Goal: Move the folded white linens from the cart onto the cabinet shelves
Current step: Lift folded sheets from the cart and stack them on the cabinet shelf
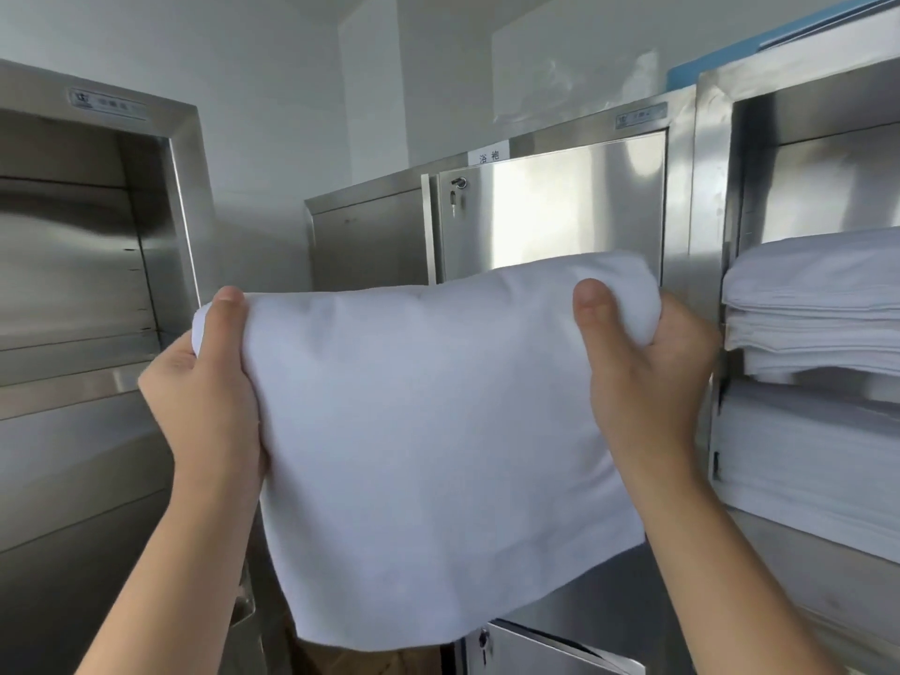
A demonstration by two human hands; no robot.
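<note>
Left hand (pixel 209 382) and right hand (pixel 643 377) both clamped on the top corners of a folded white linen cloth (pixel 428 440), thumbs in front, cloth hanging between them up at chest height. Just right of it, open stainless steel cabinet (pixel 716 197) with stacked white folded linens (pixel 818 304) on its shelves.

closed steel door (pixel 550 211) with keyed lock (pixel 458 183), paper label (pixel 488 156) above it; blue panel (pixel 721 60) leans against white wall (pixel 292 51)
</note>
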